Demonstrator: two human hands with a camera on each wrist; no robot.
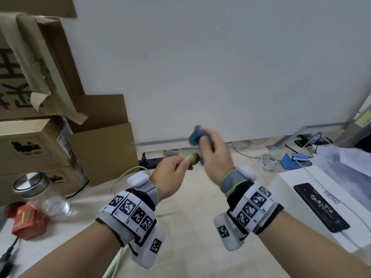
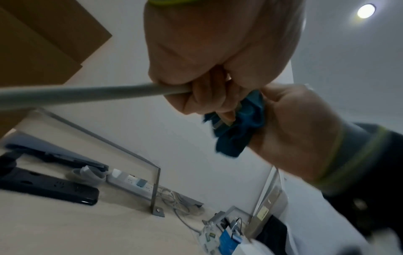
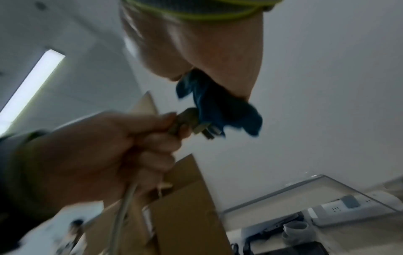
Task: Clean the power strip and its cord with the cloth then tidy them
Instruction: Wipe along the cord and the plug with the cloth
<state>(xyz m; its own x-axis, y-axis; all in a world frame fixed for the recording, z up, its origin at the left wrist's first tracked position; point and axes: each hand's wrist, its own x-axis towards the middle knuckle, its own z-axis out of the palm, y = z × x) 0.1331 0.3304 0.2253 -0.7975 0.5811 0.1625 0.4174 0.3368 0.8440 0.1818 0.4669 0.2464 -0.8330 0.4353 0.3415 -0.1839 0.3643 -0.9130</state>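
Note:
My left hand [image 1: 176,167] grips the pale grey cord [image 2: 87,94] just behind its plug [image 1: 193,158], held up over the table. The plug's metal prongs [image 3: 209,132] point toward the blue cloth [image 3: 218,107]. My right hand [image 1: 212,155] holds that bunched cloth [image 1: 195,135] right against the plug; in the head view this hand is blurred. The cord [image 1: 122,175] hangs down from my left hand toward the table. The cord's own power strip is not clearly in view.
Cardboard boxes [image 1: 40,109] are stacked at the left. A black power strip [image 2: 50,188] and a white one [image 2: 130,181] lie near the wall. A glass jar [image 1: 38,193], a red box [image 1: 28,221], a white box with a phone [image 1: 321,205] and loose cables surround the hands.

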